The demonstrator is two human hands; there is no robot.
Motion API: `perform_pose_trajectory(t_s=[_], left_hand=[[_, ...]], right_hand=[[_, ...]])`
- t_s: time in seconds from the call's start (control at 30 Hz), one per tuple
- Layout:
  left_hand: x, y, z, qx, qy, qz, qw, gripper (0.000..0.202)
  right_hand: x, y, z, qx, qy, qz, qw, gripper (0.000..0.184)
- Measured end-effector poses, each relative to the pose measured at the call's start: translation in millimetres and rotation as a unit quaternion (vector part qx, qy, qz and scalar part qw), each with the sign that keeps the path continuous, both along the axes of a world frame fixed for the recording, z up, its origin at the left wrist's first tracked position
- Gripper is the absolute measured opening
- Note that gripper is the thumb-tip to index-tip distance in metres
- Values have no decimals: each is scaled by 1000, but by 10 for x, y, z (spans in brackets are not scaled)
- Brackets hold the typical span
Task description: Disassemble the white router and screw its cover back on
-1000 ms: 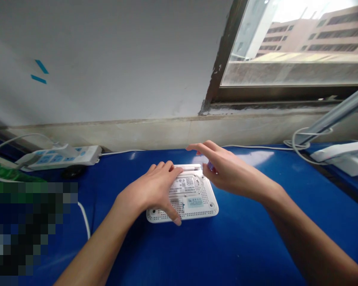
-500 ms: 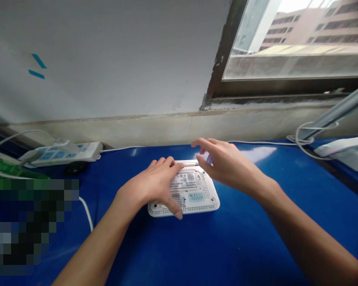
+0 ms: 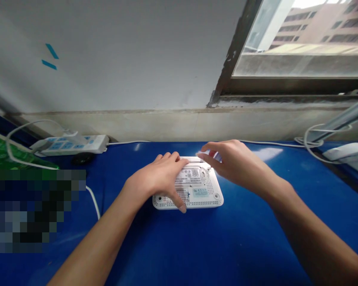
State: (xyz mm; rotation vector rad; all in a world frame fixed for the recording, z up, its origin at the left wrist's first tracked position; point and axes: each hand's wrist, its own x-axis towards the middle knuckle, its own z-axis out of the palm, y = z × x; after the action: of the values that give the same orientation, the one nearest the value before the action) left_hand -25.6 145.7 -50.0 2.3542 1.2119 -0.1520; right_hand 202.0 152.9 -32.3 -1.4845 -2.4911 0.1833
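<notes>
Left hand (image 3: 156,174) is spanning the white device (image 3: 210,200), fingers spreading wide: thumb is lying over the near edge, fingertips are reaching the far edge, so it's holding the thing flat on the blue table (image 3: 217,246). Right hand (image 3: 237,165) is hovering at the far right corner, thumb and forefinger narrowing close together by the end of a white bar (image 3: 192,159) running along that far edge. Something purplish and see-through (image 3: 218,157) is showing under the curled fingers; can't tell whether the hand is gripping it or the bar. Device is lying vented face up, mid-table, printed label (image 3: 186,176) and pale blue sticker (image 3: 200,192) showing, left part hiding under the left hand. Further out, left: power strip (image 3: 97,145) is sitting near the wall (image 3: 137,59) with a white plug (image 3: 76,138) in it, black object (image 3: 82,158) lying just in front, green item (image 3: 12,153) beyond that, pixelated block covering the area below. Right: white cable (image 3: 307,139) is looping around a metal pole (image 3: 343,117), white object (image 3: 349,157) sitting beside it. Window (image 3: 301,65) is showing buildings outside; two blue strips (image 3: 49,64) are sticking to the wall.
</notes>
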Motion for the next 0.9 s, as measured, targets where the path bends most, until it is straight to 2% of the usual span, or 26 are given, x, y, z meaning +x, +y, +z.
perform_pose_trajectory(t_s=[0.1, 0.23, 0.3, 0.37, 0.47, 0.53, 0.6, 0.7, 0.77, 0.9], left_hand=[[-6, -2, -5, 3, 2, 2, 1000, 118], [-1, -7, 9, 7, 6, -3, 1000, 117], [4, -6, 17, 1, 11, -2, 1000, 116], [5, 0, 16, -5, 12, 1, 1000, 116], [-3, 9, 1, -3, 4, 1, 1000, 117], [-10, 12, -8, -3, -1, -1, 1000, 118], [-12, 13, -11, -4, 0, -1, 1000, 117], [-6, 13, -5, -8, 2, 0, 1000, 116], [-2, 13, -3, -9, 1, 1, 1000, 115], [-3, 18, -12, -4, -2, 0, 1000, 116]], right_hand=[[27, 30, -13, -20, 16, 16, 1000, 30], [109, -29, 26, -11, 38, 88, 995, 66], [118, -67, 47, -14, 35, 111, 993, 73], [86, -78, 50, 2, 24, 95, 995, 63], [3, -37, 23, 24, 12, 32, 999, 32], [-24, -8, 3, 16, 18, 21, 999, 29], [-9, -7, -2, 7, 31, 40, 999, 38], [49, -47, 16, -2, 50, 79, 996, 66], [61, -66, 30, -4, 49, 85, 995, 71], [8, -37, 36, 5, 14, 18, 1000, 31]])
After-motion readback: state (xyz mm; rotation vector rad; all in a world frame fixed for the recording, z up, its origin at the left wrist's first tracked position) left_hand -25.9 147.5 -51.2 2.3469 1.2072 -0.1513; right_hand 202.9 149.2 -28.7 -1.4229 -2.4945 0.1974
